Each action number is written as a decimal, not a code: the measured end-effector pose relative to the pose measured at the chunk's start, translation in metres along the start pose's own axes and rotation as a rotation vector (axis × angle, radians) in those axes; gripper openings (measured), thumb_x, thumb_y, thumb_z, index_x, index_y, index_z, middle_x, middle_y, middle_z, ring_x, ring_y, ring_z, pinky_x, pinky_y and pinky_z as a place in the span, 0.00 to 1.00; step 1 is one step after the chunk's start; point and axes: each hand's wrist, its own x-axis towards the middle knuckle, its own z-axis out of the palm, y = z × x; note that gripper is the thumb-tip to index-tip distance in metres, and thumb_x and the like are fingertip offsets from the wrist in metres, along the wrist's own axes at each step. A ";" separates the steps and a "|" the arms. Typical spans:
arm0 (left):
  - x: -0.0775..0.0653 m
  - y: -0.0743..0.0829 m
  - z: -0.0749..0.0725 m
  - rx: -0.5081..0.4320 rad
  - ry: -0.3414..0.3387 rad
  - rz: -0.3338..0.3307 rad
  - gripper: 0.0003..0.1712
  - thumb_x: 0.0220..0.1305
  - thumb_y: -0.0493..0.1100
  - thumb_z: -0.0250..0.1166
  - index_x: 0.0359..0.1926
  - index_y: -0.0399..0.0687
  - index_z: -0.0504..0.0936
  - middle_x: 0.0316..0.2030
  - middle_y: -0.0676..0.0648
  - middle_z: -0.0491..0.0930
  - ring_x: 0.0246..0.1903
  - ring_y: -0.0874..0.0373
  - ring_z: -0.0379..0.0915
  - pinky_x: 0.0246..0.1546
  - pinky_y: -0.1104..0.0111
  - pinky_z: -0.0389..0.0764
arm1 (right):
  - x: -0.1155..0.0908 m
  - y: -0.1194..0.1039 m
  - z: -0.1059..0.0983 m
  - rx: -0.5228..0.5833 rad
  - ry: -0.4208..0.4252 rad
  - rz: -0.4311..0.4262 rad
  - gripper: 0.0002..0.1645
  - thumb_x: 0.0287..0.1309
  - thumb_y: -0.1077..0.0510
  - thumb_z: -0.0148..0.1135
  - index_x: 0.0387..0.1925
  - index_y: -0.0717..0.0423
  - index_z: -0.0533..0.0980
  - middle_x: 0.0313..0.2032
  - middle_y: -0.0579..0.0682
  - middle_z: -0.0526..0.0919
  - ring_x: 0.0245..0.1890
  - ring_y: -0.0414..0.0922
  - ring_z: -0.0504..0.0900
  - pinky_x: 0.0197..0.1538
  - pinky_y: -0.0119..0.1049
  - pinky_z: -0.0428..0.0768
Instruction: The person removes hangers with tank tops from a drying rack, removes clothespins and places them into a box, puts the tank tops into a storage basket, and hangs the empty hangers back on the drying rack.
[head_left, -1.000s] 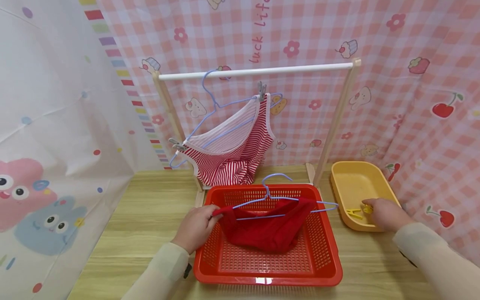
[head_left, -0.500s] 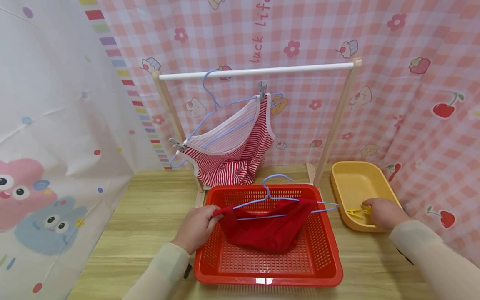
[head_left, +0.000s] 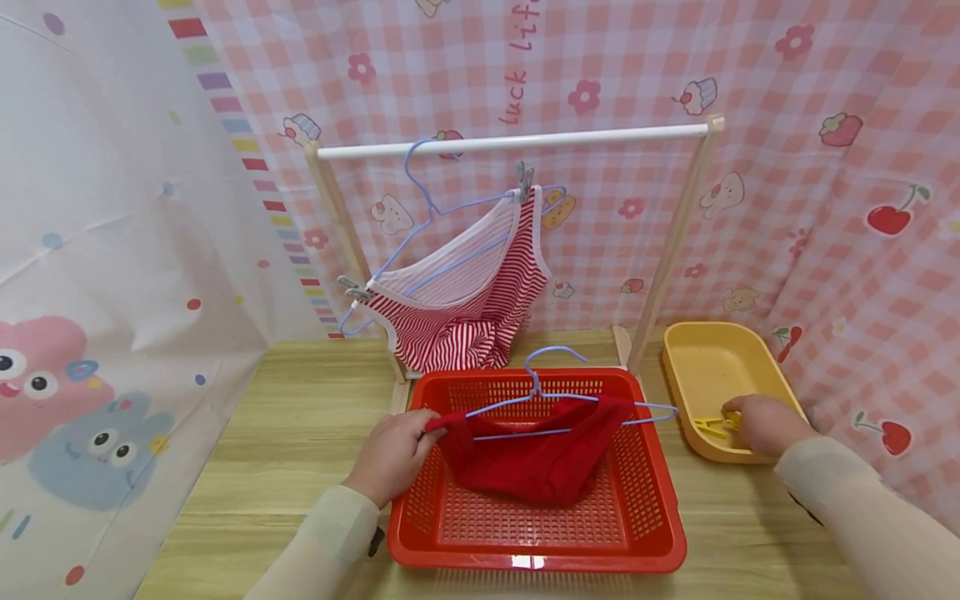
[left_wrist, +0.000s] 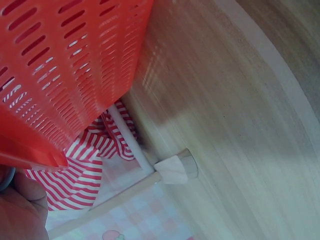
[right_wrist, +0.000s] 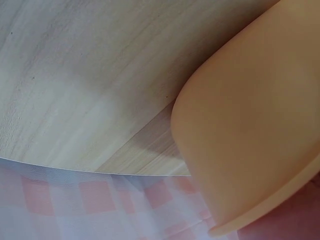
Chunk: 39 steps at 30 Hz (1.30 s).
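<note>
My left hand (head_left: 393, 457) pinches the left strap of a red garment (head_left: 536, 467) at the end of a blue hanger (head_left: 517, 402). The garment drapes from the hanger inside a red perforated basket (head_left: 532, 560); its other strap lies over the hanger's right side. My right hand (head_left: 771, 427) reaches into a yellow tray (head_left: 708, 354) and pinches a yellow clothespin (head_left: 732, 421), partly hidden by the fingers. Another yellow clothespin (head_left: 709, 427) lies beside it. In the right wrist view the tray's wall (right_wrist: 250, 120) covers most of the hand.
Behind the basket stands a rack with a white rail (head_left: 570, 141) and wooden posts. A red-striped tank top (head_left: 480, 308) hangs there on a blue hanger, held by two grey clothespins (head_left: 524, 183). The wooden table (head_left: 300, 433) meets a checked curtain (head_left: 600, 225) at the back.
My right hand shifts very slightly within the yellow tray, with the yellow clothespins moving a little under the fingers. My left hand, the red garment and the basket stay in place.
</note>
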 end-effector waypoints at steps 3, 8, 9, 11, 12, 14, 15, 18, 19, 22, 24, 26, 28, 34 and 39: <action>0.000 0.000 0.000 0.002 0.004 0.002 0.04 0.72 0.49 0.68 0.43 0.58 0.86 0.36 0.60 0.87 0.34 0.64 0.74 0.49 0.59 0.79 | 0.001 0.001 0.001 -0.010 0.005 -0.009 0.19 0.50 0.70 0.63 0.47 0.69 0.82 0.30 0.57 0.86 0.27 0.47 0.75 0.39 0.47 0.84; 0.000 0.000 0.000 -0.002 0.007 0.002 0.04 0.72 0.48 0.69 0.44 0.58 0.86 0.36 0.60 0.87 0.34 0.64 0.74 0.50 0.58 0.80 | 0.001 0.001 0.001 -0.017 0.009 -0.021 0.19 0.51 0.69 0.64 0.47 0.69 0.82 0.30 0.57 0.86 0.27 0.47 0.75 0.39 0.48 0.84; 0.000 0.000 0.000 -0.003 0.008 0.001 0.04 0.72 0.48 0.69 0.44 0.58 0.86 0.37 0.59 0.87 0.34 0.64 0.74 0.50 0.58 0.80 | 0.001 0.000 0.000 -0.016 0.008 -0.020 0.19 0.51 0.68 0.64 0.47 0.69 0.82 0.30 0.57 0.86 0.27 0.47 0.75 0.40 0.48 0.85; 0.000 0.000 0.000 -0.005 0.008 0.002 0.04 0.72 0.48 0.69 0.44 0.58 0.86 0.37 0.59 0.88 0.35 0.64 0.76 0.52 0.58 0.81 | 0.001 0.000 0.000 -0.016 0.006 -0.018 0.19 0.51 0.68 0.65 0.47 0.69 0.81 0.30 0.57 0.86 0.27 0.46 0.75 0.40 0.48 0.85; 0.000 0.000 0.000 -0.006 0.008 0.001 0.04 0.72 0.48 0.69 0.44 0.58 0.86 0.38 0.59 0.88 0.36 0.64 0.77 0.52 0.57 0.81 | 0.000 -0.001 0.000 -0.017 0.004 -0.016 0.19 0.51 0.68 0.65 0.47 0.69 0.81 0.30 0.56 0.86 0.27 0.46 0.75 0.40 0.48 0.85; 0.000 0.000 0.000 -0.005 0.008 0.000 0.04 0.72 0.48 0.69 0.44 0.58 0.86 0.38 0.59 0.88 0.37 0.63 0.78 0.53 0.57 0.81 | 0.000 -0.002 -0.001 -0.015 0.005 -0.012 0.19 0.51 0.69 0.65 0.47 0.70 0.81 0.29 0.56 0.85 0.27 0.46 0.75 0.39 0.47 0.84; 0.000 0.000 0.000 -0.005 0.007 0.000 0.04 0.72 0.48 0.69 0.44 0.58 0.86 0.38 0.59 0.88 0.38 0.63 0.78 0.54 0.56 0.81 | 0.000 -0.002 -0.001 -0.017 0.006 -0.013 0.19 0.51 0.69 0.64 0.47 0.70 0.81 0.29 0.56 0.85 0.27 0.46 0.74 0.39 0.47 0.84; 0.000 0.000 0.000 -0.002 0.008 0.000 0.03 0.72 0.48 0.69 0.44 0.58 0.86 0.38 0.59 0.88 0.38 0.63 0.79 0.54 0.56 0.81 | 0.000 -0.002 0.000 -0.024 0.016 -0.017 0.19 0.50 0.70 0.63 0.47 0.70 0.81 0.28 0.55 0.84 0.26 0.46 0.74 0.38 0.46 0.83; 0.000 0.000 0.000 0.000 0.009 0.001 0.03 0.72 0.48 0.69 0.44 0.58 0.86 0.38 0.59 0.88 0.38 0.63 0.79 0.54 0.56 0.81 | 0.000 -0.003 0.001 -0.029 0.020 -0.021 0.19 0.51 0.70 0.63 0.47 0.70 0.81 0.28 0.56 0.84 0.26 0.46 0.74 0.38 0.46 0.83; 0.000 0.000 0.000 0.003 0.010 0.004 0.03 0.72 0.48 0.69 0.44 0.58 0.86 0.38 0.59 0.88 0.37 0.64 0.78 0.54 0.56 0.81 | -0.001 -0.003 0.001 -0.046 0.021 -0.025 0.18 0.52 0.71 0.61 0.47 0.70 0.81 0.27 0.55 0.83 0.26 0.46 0.73 0.37 0.45 0.84; 0.000 0.000 0.000 0.004 0.011 0.008 0.04 0.72 0.48 0.69 0.44 0.58 0.86 0.37 0.59 0.88 0.37 0.64 0.78 0.53 0.57 0.81 | 0.000 -0.003 0.001 -0.037 0.016 -0.018 0.19 0.52 0.70 0.61 0.48 0.70 0.81 0.28 0.55 0.83 0.26 0.46 0.74 0.38 0.45 0.83; 0.000 0.000 0.000 0.004 0.011 0.010 0.04 0.72 0.49 0.68 0.44 0.58 0.86 0.37 0.59 0.88 0.36 0.64 0.77 0.52 0.57 0.81 | 0.000 -0.003 0.000 -0.026 0.014 -0.010 0.19 0.51 0.70 0.62 0.48 0.70 0.81 0.28 0.55 0.84 0.26 0.47 0.74 0.38 0.45 0.83; 0.000 -0.001 0.000 0.006 0.012 0.013 0.04 0.72 0.49 0.68 0.44 0.58 0.86 0.37 0.59 0.88 0.35 0.64 0.77 0.52 0.57 0.81 | 0.001 -0.003 0.000 -0.014 0.015 -0.010 0.20 0.50 0.68 0.64 0.47 0.70 0.81 0.28 0.56 0.85 0.27 0.47 0.74 0.37 0.45 0.82; 0.000 -0.002 0.000 0.016 0.019 0.027 0.04 0.72 0.49 0.68 0.43 0.57 0.86 0.37 0.59 0.88 0.36 0.63 0.78 0.52 0.57 0.81 | 0.001 -0.003 0.001 -0.026 0.025 -0.021 0.20 0.50 0.69 0.63 0.47 0.70 0.81 0.26 0.54 0.83 0.25 0.46 0.73 0.36 0.43 0.81; -0.001 -0.002 0.000 0.022 0.023 0.036 0.05 0.72 0.50 0.68 0.42 0.57 0.86 0.36 0.59 0.88 0.36 0.63 0.78 0.51 0.57 0.81 | 0.002 -0.002 0.002 -0.046 0.024 -0.019 0.19 0.52 0.70 0.61 0.47 0.71 0.81 0.26 0.54 0.83 0.25 0.46 0.74 0.36 0.44 0.82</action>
